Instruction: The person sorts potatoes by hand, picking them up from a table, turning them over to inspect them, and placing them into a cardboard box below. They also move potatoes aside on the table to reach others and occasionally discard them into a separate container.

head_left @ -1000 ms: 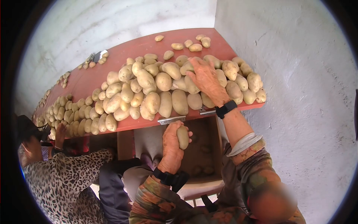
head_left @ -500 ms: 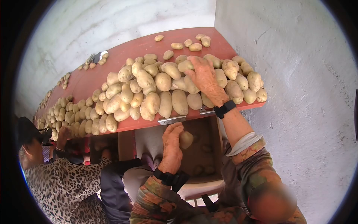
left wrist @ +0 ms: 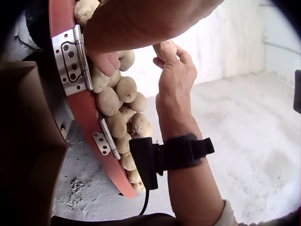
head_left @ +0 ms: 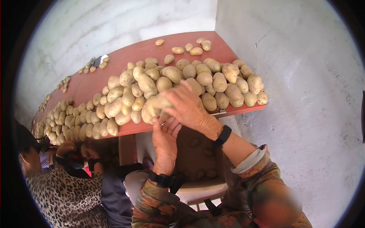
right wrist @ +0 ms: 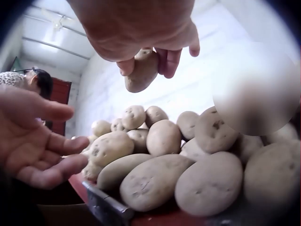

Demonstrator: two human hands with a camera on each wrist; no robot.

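Note:
My right hand (head_left: 187,107) pinches a potato (head_left: 160,101) above the front of the potato pile; in the right wrist view that potato (right wrist: 142,70) hangs between the thumb and fingers of the hand (right wrist: 141,28). Palm up and fingers spread, my left hand (head_left: 165,143) is just below it at the table's front edge, holding nothing. The left hand (right wrist: 40,136) also shows at the left of the right wrist view. Piled potatoes (head_left: 146,83) lie behind both hands on the red table (head_left: 133,47).
Below the table edge is an open cardboard box (head_left: 199,182) with several potatoes in it. A person in a leopard-print top (head_left: 68,193) sits at the left, hands near the table edge. A grey wall (head_left: 296,95) stands at the right. Metal hinges (left wrist: 73,61) are on the table edge.
The right hand has lifted a potato off the pile and moved left and towards the table's front. The left hand no longer holds its potato and has turned palm up.

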